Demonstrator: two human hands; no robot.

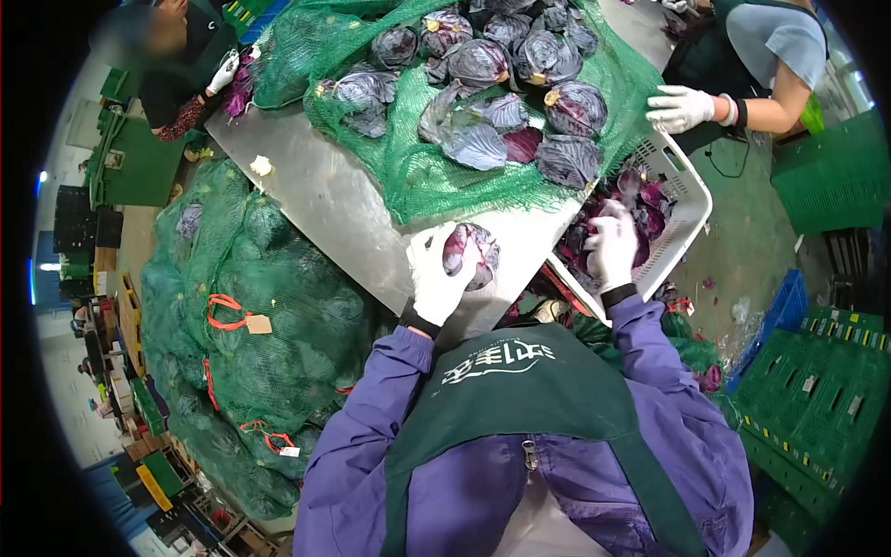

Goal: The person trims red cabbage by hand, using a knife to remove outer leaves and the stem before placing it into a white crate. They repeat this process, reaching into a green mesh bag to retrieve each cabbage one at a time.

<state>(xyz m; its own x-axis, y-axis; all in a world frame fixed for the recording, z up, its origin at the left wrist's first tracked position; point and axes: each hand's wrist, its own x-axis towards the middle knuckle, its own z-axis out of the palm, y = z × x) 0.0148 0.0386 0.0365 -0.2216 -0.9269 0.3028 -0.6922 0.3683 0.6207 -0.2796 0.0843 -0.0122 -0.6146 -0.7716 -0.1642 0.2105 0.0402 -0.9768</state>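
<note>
In a white glove, my left hand [434, 277] is wrapped round a small red cabbage [483, 249] above the near edge of the metal table [325, 204]. My right hand [613, 243], also gloved, is over the white plastic crate [691, 200] to the right. Motion blurs its fingers, so I cannot make out whether they hold anything. Purple cabbage leaves [654, 215] lie in the crate around that hand. Beyond my hands, several red cabbages [478, 63] and loose outer leaves [473, 144] rest on an opened green mesh bag [408, 181].
Full green mesh sacks [278, 325] are piled left of the table. A person's gloved hand [682, 109] is by the crate's far corner; another person's gloved hand [224, 72] is at the far left. Green crates [826, 381] stand at the right.
</note>
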